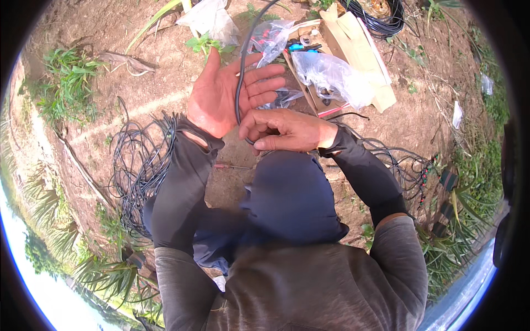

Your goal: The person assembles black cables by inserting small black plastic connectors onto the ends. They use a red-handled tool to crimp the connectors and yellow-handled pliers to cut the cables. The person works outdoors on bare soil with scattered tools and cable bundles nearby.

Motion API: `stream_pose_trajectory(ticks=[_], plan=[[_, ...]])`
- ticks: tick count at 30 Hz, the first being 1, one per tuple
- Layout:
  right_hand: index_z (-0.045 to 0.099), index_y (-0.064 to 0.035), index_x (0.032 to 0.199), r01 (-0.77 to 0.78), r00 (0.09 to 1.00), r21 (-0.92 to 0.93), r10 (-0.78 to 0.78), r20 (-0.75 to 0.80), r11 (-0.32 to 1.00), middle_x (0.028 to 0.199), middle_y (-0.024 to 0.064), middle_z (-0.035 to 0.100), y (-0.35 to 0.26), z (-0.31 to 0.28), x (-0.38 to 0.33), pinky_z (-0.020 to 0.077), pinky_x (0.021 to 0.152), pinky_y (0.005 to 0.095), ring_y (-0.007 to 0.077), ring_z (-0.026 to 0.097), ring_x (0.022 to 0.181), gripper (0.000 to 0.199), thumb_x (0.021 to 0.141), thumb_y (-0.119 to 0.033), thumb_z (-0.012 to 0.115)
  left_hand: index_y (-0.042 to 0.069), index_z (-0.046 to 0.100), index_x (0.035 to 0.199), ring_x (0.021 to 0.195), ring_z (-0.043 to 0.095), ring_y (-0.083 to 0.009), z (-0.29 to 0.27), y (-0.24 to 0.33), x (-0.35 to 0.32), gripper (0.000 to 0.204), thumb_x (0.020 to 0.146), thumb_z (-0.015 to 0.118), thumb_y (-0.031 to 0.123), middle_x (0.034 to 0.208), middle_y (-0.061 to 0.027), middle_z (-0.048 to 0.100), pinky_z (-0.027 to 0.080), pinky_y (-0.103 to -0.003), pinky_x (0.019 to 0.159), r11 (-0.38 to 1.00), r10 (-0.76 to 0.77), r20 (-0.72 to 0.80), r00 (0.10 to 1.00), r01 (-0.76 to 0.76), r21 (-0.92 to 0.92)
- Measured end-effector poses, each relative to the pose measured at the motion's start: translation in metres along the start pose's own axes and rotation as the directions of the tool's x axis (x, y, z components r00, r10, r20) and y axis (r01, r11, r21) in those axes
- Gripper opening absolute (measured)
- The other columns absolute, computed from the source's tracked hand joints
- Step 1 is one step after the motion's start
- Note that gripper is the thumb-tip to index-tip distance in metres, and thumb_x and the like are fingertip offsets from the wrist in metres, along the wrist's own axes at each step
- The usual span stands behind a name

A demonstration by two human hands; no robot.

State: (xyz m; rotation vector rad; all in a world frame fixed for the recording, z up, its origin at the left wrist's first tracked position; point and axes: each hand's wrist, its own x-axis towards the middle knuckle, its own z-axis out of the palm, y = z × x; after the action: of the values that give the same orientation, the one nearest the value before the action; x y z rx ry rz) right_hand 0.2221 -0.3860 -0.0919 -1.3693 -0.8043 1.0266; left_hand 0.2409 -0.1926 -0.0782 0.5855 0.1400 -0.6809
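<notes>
A thick black hose (241, 71) comes down from the upper edge and runs across the palm of my left hand (237, 91). That hand lies palm up, its fingers stretched out and apart, not wrapped round the hose. My right hand (284, 129) is curled, thumb and fingers closed on the lower part of the hose just beside the left palm. Its fingers partly hide the hose's lower end. Below the hands, a thin tool with a red handle (222, 165), perhaps a screwdriver, lies on the soil near my knee.
An opened cardboard box (353, 47) holds clear plastic bags (331, 74) and blue and black fittings (303, 48). Thin black tubing (138, 171) lies tangled at left. A black hose coil (381, 25) sits upper right; tubing with red and green pieces (425, 174) lies at right.
</notes>
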Motion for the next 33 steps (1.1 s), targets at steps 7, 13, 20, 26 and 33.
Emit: stream_pose_trajectory(ticks=[7, 13, 20, 26, 33], plan=[[0.061, -0.0033, 0.113, -0.154, 0.988, -0.073, 0.155, -0.001, 0.985, 0.104, 0.0066, 0.067, 0.13, 0.053, 0.036, 0.0467, 0.086, 0.0298, 0.0095, 0.059, 0.099, 0.021, 0.096, -0.014, 0.06, 0.0, 0.035, 0.146, 0.05, 0.035, -0.0041, -0.074, 0.078, -0.177, 0.048, 0.105, 0.043, 0.025, 0.072, 0.0021, 0.041, 0.03, -0.02, 0.042, 0.911, 0.412, -0.269, 0.87, -0.383, 0.155], [0.068, -0.0045, 0.1, -0.502, 0.485, 0.01, 0.29, -0.825, 0.865, 0.088, 0.0155, 0.071, 0.223, 0.069, -0.026, 0.0526, 0.076, 0.0398, 0.029, 0.069, 0.08, 0.023, 0.09, -0.024, 0.06, -0.001, 0.037, 0.145, 0.041, 0.028, -0.0037, -0.1, 0.095, -0.373, 0.051, 0.105, 0.045, 0.029, 0.061, 0.0043, 0.036, 0.023, -0.018, 0.035, 0.786, 0.588, -0.612, 0.529, -0.192, 0.588], [0.068, -0.0013, 0.093, -0.593, 0.566, 0.31, 0.659, -0.495, 0.743, 0.079, 0.0144, 0.071, 0.215, 0.074, -0.009, 0.0535, 0.073, 0.0376, 0.0277, 0.069, 0.072, 0.023, 0.092, -0.021, 0.058, 0.011, 0.05, 0.142, 0.044, 0.019, -0.0006, -0.067, 0.144, -0.544, 0.043, 0.103, 0.044, 0.027, 0.061, 0.009, 0.027, 0.011, -0.02, 0.04, 0.525, 0.807, -0.59, -0.024, 0.485, 0.7], [0.067, -0.0071, 0.104, -0.506, 0.242, 0.031, 0.176, -0.954, 0.862, 0.095, 0.0163, 0.071, 0.236, 0.103, 0.008, 0.0516, 0.078, 0.0437, 0.0339, 0.068, 0.088, 0.022, 0.089, -0.022, 0.062, 0.009, 0.053, 0.14, 0.049, 0.025, -0.0006, -0.047, 0.114, -0.545, 0.043, 0.103, 0.045, 0.031, 0.061, 0.0087, 0.033, 0.014, -0.019, 0.042, 0.434, 0.837, -0.544, 0.061, 0.531, 0.728], [0.067, -0.0082, 0.105, -0.646, 0.322, -0.148, 0.091, -0.942, 0.749, 0.098, 0.0143, 0.069, 0.247, 0.103, 0.016, 0.0515, 0.08, 0.0446, 0.0355, 0.066, 0.091, 0.027, 0.085, -0.025, 0.068, -0.006, 0.054, 0.13, 0.064, 0.047, -0.0075, -0.115, 0.075, -0.469, 0.037, 0.1, 0.05, 0.016, 0.078, -0.0004, 0.053, 0.038, -0.021, 0.057, 0.534, 0.753, -0.514, 0.411, 0.075, 0.842]])
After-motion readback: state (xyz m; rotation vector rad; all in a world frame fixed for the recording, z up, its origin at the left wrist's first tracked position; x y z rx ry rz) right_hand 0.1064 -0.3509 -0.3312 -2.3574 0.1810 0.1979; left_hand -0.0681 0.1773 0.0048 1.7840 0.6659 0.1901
